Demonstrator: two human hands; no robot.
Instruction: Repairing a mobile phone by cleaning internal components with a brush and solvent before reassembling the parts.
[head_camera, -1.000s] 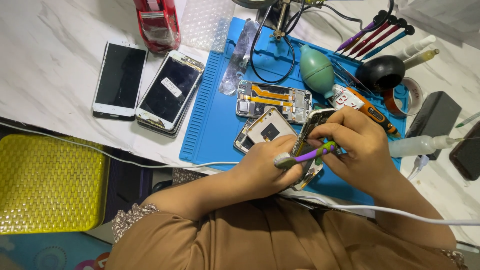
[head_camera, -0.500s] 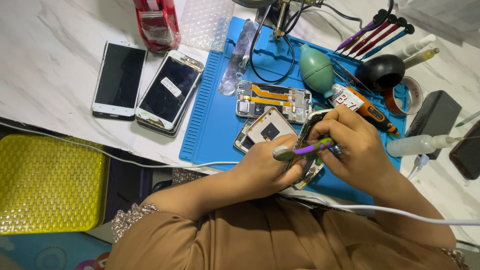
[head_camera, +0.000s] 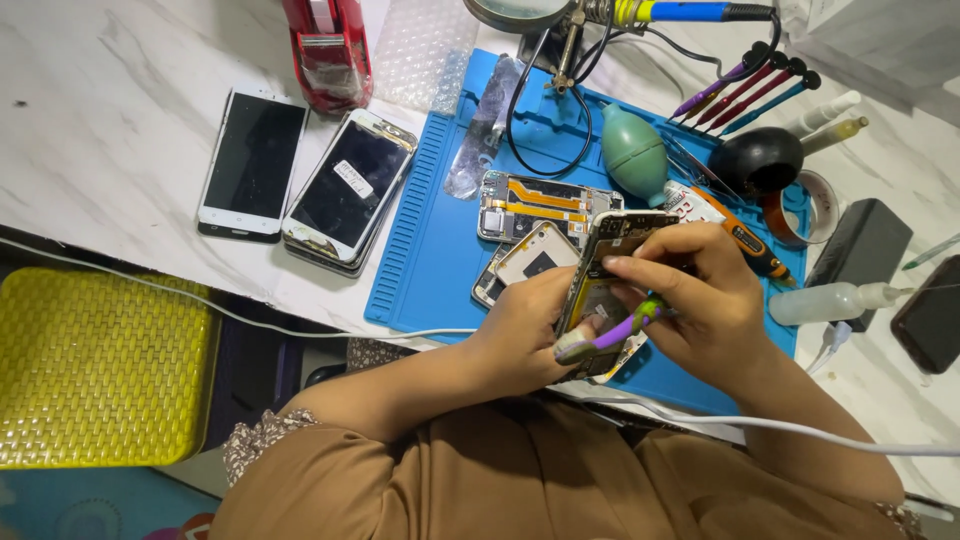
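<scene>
Blue repair mat (head_camera: 430, 250): left hand (head_camera: 525, 335) clasps opened phone (head_camera: 610, 270) by its edges; right hand (head_camera: 700, 300) pinches purple-green tool (head_camera: 610, 335). Phone seems light, rigid, fragile inside.

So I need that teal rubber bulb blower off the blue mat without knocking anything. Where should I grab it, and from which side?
Probably best taken by the fat round belly of the teal rubber bulb blower, coming straight down from above. It lies flat on the blue silicone mat, with a black cable close on one side and the black round pot on the other, so side approaches look crowded.
</scene>
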